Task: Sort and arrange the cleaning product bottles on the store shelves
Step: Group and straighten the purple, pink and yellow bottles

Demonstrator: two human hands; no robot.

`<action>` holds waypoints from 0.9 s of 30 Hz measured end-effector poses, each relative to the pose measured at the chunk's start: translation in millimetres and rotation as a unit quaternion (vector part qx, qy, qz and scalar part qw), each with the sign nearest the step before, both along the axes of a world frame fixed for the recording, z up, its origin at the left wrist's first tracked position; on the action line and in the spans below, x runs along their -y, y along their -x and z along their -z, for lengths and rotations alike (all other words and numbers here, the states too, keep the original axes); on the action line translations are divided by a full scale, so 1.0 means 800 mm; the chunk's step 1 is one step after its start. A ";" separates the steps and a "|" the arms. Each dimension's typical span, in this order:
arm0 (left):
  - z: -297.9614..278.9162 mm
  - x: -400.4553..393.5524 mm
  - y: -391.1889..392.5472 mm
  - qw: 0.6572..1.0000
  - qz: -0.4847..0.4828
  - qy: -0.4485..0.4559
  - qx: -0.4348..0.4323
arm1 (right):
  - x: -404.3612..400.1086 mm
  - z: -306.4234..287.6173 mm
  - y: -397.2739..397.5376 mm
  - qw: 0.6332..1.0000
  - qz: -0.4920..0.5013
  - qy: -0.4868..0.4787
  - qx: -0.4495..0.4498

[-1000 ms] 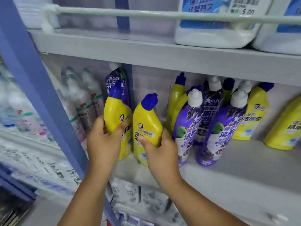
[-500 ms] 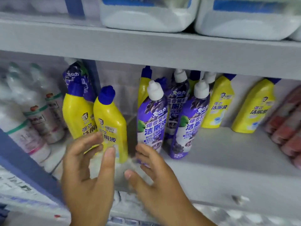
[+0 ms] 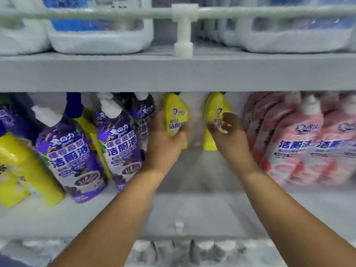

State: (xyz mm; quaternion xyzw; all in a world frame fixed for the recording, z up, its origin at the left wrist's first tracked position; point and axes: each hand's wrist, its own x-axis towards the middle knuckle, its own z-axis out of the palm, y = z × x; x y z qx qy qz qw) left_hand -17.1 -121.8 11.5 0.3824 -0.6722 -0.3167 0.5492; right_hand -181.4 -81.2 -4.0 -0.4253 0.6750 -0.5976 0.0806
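Observation:
Two yellow toilet-cleaner bottles stand at the back of the grey middle shelf [image 3: 192,211]. My left hand [image 3: 163,147] wraps around the left yellow bottle [image 3: 176,116]. Curled fingers of my right hand [image 3: 228,137] close on the right yellow bottle [image 3: 215,112]. The upper shelf board hides both caps. To the left stand purple bottles with white caps [image 3: 71,158] and, at the far left, more yellow bottles [image 3: 21,166]. Pink bottles [image 3: 294,147] fill the right side.
Large white jugs with blue labels [image 3: 96,35] sit on the upper shelf behind a white rail [image 3: 184,13]. Bare shelf surface lies between and in front of my two arms. More packaged goods show blurred on the shelf below [image 3: 183,251].
The view has swung right along the shelf. Both hands left the yellow bottles at the left end, opened, then reached to the back and took hold of two other yellow bottles.

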 end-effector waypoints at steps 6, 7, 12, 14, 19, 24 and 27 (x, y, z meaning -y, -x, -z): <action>0.021 0.100 0.076 0.980 -0.138 -0.086 0.119 | 0.076 0.017 0.076 0.996 0.011 -0.069 0.049; 0.024 0.108 0.078 0.978 -0.148 -0.096 0.109 | 0.074 0.014 0.073 0.993 0.003 -0.086 0.079; 0.039 0.103 0.065 0.975 -0.129 -0.130 0.128 | 0.063 0.031 0.077 0.986 -0.064 -0.123 0.091; 0.043 0.073 0.059 0.981 -0.114 -0.111 0.115 | 0.051 0.039 0.072 0.984 -0.091 -0.121 0.097; 0.045 -0.018 0.005 0.987 -0.081 -0.114 0.074 | -0.012 0.032 0.035 0.979 -0.144 -0.099 0.108; 0.027 -0.129 -0.098 0.981 -0.120 -0.153 -0.015 | -0.059 0.007 -0.032 0.956 -0.255 -0.105 0.102; 0.013 -0.161 -0.167 0.971 -0.185 -0.148 -0.034 | -0.065 0.002 -0.096 0.934 -0.320 -0.119 0.107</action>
